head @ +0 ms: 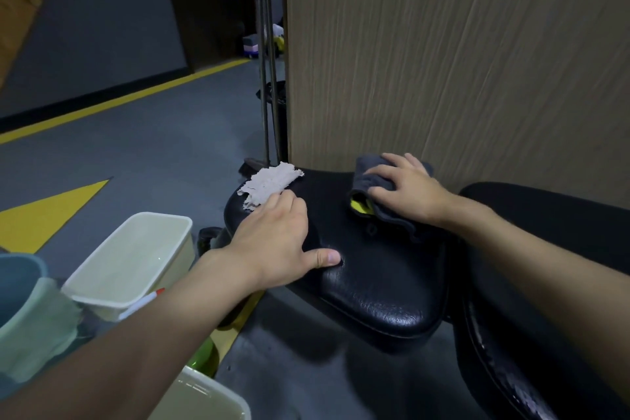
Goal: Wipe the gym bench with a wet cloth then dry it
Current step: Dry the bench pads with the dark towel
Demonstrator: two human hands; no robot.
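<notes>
A black padded gym bench seat [375, 283] is seen from above, angled across the middle of the view, with a second black pad [545, 215] lying just beside it on the right. The left hand [276, 235] is laid on the seat's far left end; its fingers are stretched forward, straight and close together, and pressed onto the near edge of a pale, frayed cloth [269, 182], while the thumb is spread out flat on the leather. Nothing is gripped by this hand. The pale cloth is spread flat at the seat's far left corner. The right hand [405, 187] is laid palm-down on a bunched dark grey cloth [370, 167], its fingers spread apart and flat over the fabric rather than curled round it. A yellow patch is shown on this cloth's near fold, and the cloth is placed on the seat's far right side, close against a tall wood-grain panel [443, 61]. Which of the two cloths is wet cannot be told. On the grey floor [136, 153], marked with yellow lines, a cream rectangular tub [160, 217] holding clear water is set just left of the bench. A second cream tub [208, 395] is cut off by the bottom edge. A blue bucket [17, 280] is seen at the far left, with a pale green cloth [37, 327] beside it. Thin metal poles [266, 78] are stood upright behind the seat's far end.
</notes>
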